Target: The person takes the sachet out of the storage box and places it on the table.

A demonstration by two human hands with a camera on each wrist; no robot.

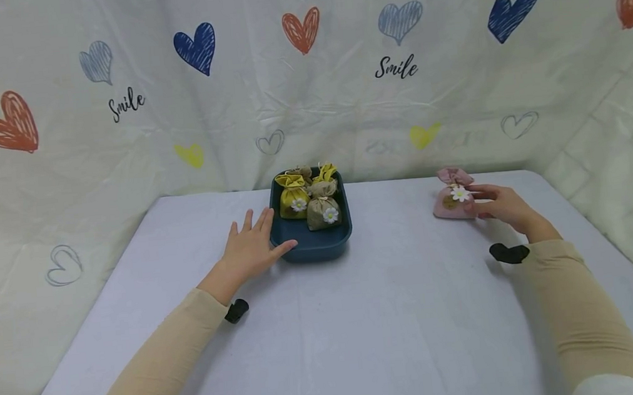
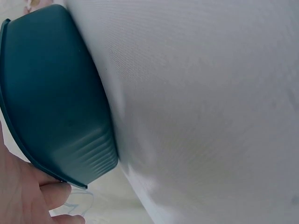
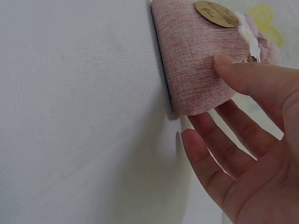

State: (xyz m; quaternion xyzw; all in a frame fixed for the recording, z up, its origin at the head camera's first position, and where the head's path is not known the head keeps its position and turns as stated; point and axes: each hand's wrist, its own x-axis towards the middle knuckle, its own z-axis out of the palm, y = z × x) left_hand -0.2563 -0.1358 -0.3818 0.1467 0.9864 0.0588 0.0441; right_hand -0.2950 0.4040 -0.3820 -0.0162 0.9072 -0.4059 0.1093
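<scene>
Pink pouch [image 1: 449, 208] and hands, left to right?

Left hand [image 1: 249, 248]: at tray [image 1: 314, 253]'s left rim, fingers spread, gripping nothing. Light touch best, so tray won't slide. Pouch: on table [image 1: 395, 316], well right of tray.

Right hand [image 1: 505, 208]?

Right of tray, half-curled round pouch; firmness, can't tell from here. Should pinch fabric, sparing flower [image 1: 460, 194].
</scene>
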